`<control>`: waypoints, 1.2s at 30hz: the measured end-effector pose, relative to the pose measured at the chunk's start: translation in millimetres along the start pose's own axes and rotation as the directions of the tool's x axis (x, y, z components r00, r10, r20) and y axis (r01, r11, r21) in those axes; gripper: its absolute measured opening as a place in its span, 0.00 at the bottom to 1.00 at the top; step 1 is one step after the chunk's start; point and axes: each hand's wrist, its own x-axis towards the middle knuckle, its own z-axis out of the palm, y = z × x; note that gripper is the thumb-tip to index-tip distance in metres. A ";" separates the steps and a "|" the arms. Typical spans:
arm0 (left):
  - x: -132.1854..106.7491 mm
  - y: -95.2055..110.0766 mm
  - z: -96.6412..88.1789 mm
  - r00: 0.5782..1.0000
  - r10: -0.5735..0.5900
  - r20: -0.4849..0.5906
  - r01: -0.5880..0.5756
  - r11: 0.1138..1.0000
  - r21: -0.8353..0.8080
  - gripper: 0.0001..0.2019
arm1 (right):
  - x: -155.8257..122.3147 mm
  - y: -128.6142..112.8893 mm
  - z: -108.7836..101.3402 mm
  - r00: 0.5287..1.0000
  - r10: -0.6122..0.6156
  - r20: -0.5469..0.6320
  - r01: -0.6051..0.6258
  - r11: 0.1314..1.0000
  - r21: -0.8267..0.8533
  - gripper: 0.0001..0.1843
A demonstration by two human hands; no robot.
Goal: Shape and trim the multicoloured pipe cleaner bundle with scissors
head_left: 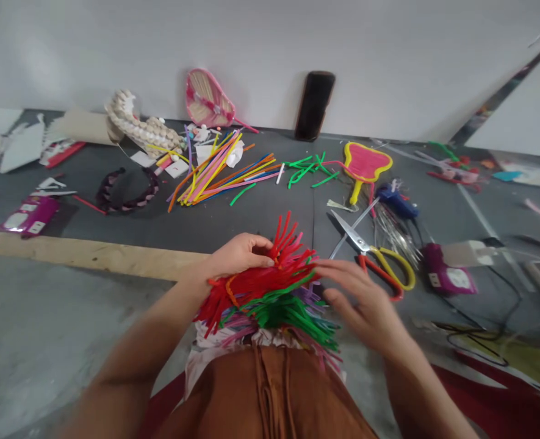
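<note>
A big pile of pipe cleaners lies on my lap. Red pipe cleaners (263,283) are on top, one bunch tied with an orange one, and green pipe cleaners (292,314) are below with some purple and pink. My left hand (240,255) is closed, thumb and forefinger pinching red stems at the pile's upper edge. At the right end of the pile is my right hand (359,299), its fingers stretched and the thumb apart. Those fingertips meet the tips of the red and green stems, and I see nothing gripped in them.
Scissors (363,244) with yellow and orange handles lie at the table's front right, beside a blue glue gun (398,202). Loose multicoloured pipe cleaners (219,174), a braided headband (130,194) and a pink-yellow fan shape (365,163) lie behind. A phone (314,105) leans on the wall.
</note>
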 end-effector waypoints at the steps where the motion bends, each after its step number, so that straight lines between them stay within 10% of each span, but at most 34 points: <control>1: 0.9 -1.6 -0.5 1.000 -0.030 -0.002 0.029 0.997 -0.066 0.12 | -4.7 10.2 -9.3 0.994 0.088 -0.060 -0.092 0.994 -0.065 0.14; 4: 3.2 -5.8 -3.4 0.997 -0.073 -0.009 0.072 0.993 -0.091 0.14 | -24.5 46.4 -31.5 0.924 0.339 -0.174 -0.381 0.845 -0.375 0.18; 8: 2.9 -7.6 -7.8 0.998 -0.069 0.004 0.069 0.998 0.014 0.11 | -48.3 79.4 -42.3 0.873 0.476 -0.107 -0.434 0.657 -0.617 0.21; 18: -8.8 -7.6 -10.4 0.977 0.211 0.023 -0.202 0.890 0.408 0.13 | -16.7 80.1 -56.7 0.816 0.567 0.114 -0.351 0.642 -0.681 0.29; 23: -16.4 -13.7 -10.5 0.993 0.115 -0.036 -0.095 0.931 0.352 0.16 | -16.0 59.5 -66.7 0.775 0.629 -0.055 -0.623 0.748 -0.227 0.29; 26: -18.1 -19.0 -6.3 0.992 0.078 -0.100 -0.043 0.947 0.319 0.15 | -17.5 26.0 -70.4 0.822 0.561 -0.093 -0.545 0.824 0.152 0.25; 31: -18.7 -28.5 2.9 0.978 0.100 -0.184 -0.049 0.964 0.260 0.14 | -3.0 -41.4 -59.4 0.905 0.303 0.299 -0.371 0.907 0.202 0.24; 36: -18.0 -34.0 7.4 0.968 0.077 -0.240 -0.051 0.992 0.113 0.15 | 9.0 -58.3 -38.0 0.703 0.297 0.647 -0.452 0.888 0.083 0.17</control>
